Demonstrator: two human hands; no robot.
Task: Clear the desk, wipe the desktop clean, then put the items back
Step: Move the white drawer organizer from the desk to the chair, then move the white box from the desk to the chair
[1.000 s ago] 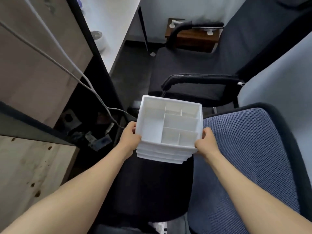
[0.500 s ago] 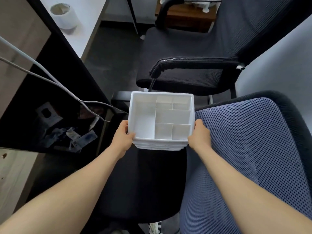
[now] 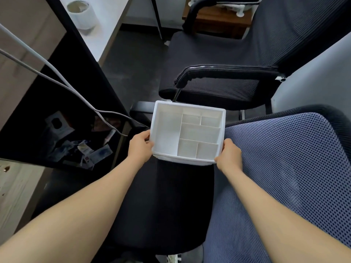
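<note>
A white desk organizer with several empty compartments hangs in the air over the black seat of the near chair. My left hand grips its left wall, thumb hooked over the rim. My right hand grips its right front corner. The wooden desktop shows as a pale strip at the lower left.
The blue mesh backrest of the near chair fills the right side. A second black office chair stands just behind the organizer. Grey cables slope down at the left over a dark floor nook with scattered packets. A white cup sits on a white table.
The organizer and both hands have sunk lower toward the black seat, and the view has tilted downward so less of the wooden desk panel shows.
</note>
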